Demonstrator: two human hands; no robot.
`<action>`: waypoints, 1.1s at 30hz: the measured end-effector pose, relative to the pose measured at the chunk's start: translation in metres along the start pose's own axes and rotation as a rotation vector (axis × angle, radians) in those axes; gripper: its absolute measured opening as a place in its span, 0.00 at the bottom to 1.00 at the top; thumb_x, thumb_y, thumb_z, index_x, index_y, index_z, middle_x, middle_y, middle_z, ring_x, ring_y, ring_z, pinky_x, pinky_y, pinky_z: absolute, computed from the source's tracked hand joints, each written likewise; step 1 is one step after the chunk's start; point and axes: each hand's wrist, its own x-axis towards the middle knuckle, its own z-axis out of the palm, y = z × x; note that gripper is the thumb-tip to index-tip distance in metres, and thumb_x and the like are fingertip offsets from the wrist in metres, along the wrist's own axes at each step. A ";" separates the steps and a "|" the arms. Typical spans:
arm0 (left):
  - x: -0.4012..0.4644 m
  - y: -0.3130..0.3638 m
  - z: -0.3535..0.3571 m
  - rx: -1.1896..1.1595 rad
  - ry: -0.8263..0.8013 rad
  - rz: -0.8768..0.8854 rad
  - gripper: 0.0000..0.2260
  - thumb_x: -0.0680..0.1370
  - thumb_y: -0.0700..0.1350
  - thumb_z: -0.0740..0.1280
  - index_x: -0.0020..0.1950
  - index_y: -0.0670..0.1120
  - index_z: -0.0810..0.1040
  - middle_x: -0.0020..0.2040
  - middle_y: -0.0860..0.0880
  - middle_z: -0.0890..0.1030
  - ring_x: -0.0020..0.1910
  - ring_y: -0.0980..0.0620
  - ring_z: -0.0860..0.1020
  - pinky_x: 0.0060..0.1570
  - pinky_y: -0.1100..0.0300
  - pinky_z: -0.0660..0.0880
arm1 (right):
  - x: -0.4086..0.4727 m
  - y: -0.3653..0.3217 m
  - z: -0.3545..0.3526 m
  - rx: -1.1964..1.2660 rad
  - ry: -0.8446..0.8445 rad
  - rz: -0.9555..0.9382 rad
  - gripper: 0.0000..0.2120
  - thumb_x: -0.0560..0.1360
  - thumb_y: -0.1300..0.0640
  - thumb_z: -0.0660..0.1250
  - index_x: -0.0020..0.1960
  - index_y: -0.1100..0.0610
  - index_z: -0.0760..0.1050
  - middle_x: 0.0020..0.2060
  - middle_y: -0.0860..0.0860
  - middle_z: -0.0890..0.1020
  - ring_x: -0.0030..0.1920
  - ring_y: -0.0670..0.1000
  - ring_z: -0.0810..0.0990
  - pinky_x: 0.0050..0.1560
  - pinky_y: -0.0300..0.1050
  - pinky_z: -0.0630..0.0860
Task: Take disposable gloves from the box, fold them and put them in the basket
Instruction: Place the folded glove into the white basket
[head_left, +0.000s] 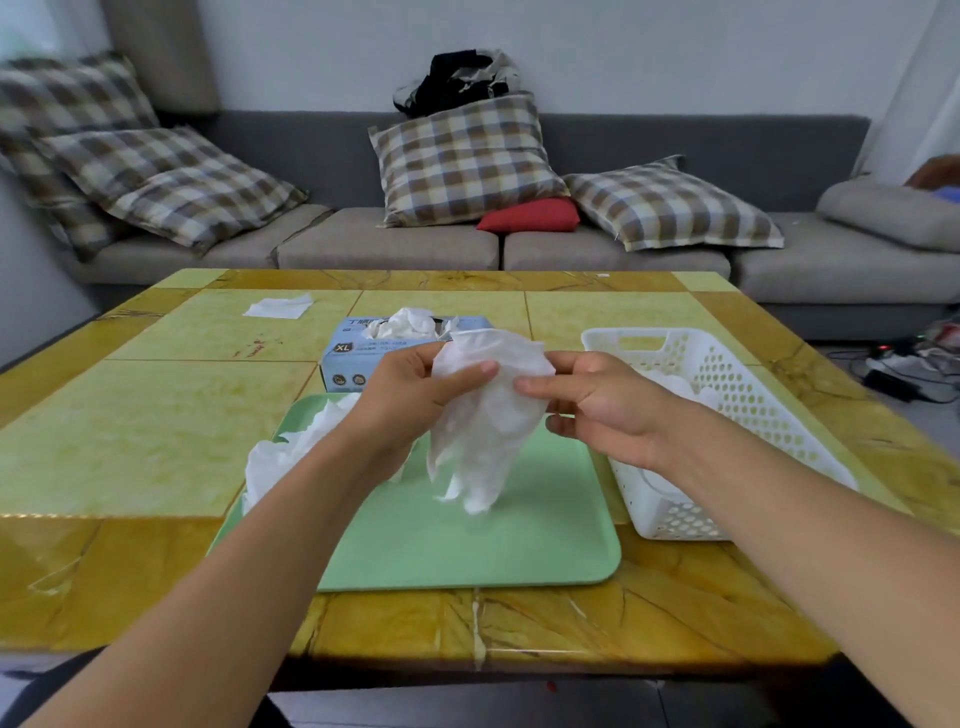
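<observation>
A white disposable glove (485, 421) hangs in the air above the green tray (545, 540), fingers pointing down. My left hand (410, 395) pinches its cuff on the left side, and my right hand (597, 400) pinches the cuff on the right. Behind them stands the blue glove box (345, 358), marked XL, with a white glove (410, 319) sticking out of its top slot. The white perforated basket (727, 395) stands to the right of the tray and holds white gloves. More crumpled white gloves (280, 457) lie on the tray's left edge, partly hidden by my left forearm.
A flat white sheet (278, 307) lies on the yellow tiled table (156, 415) at the back left. A grey sofa (389, 244) with checked cushions runs behind the table. Cables (904, 364) lie on the floor at the right.
</observation>
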 end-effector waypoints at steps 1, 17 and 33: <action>0.000 0.001 0.000 0.010 0.003 0.004 0.15 0.72 0.49 0.75 0.53 0.41 0.85 0.50 0.42 0.86 0.48 0.45 0.85 0.47 0.55 0.80 | 0.002 0.000 -0.001 0.015 0.023 -0.024 0.10 0.75 0.61 0.73 0.55 0.54 0.83 0.47 0.49 0.85 0.43 0.46 0.80 0.46 0.42 0.71; 0.002 0.013 -0.014 -0.027 -0.136 -0.074 0.07 0.75 0.47 0.72 0.48 0.44 0.81 0.44 0.44 0.85 0.38 0.49 0.83 0.39 0.57 0.80 | -0.002 -0.017 -0.002 0.220 -0.067 0.041 0.17 0.77 0.64 0.69 0.65 0.64 0.78 0.60 0.61 0.83 0.54 0.56 0.83 0.53 0.47 0.82; 0.019 0.026 -0.015 0.468 0.223 0.591 0.08 0.78 0.38 0.71 0.51 0.50 0.85 0.44 0.59 0.85 0.45 0.61 0.83 0.50 0.68 0.78 | 0.008 -0.030 0.003 -0.504 0.273 -0.783 0.17 0.70 0.70 0.75 0.55 0.57 0.81 0.43 0.49 0.86 0.42 0.48 0.84 0.45 0.42 0.82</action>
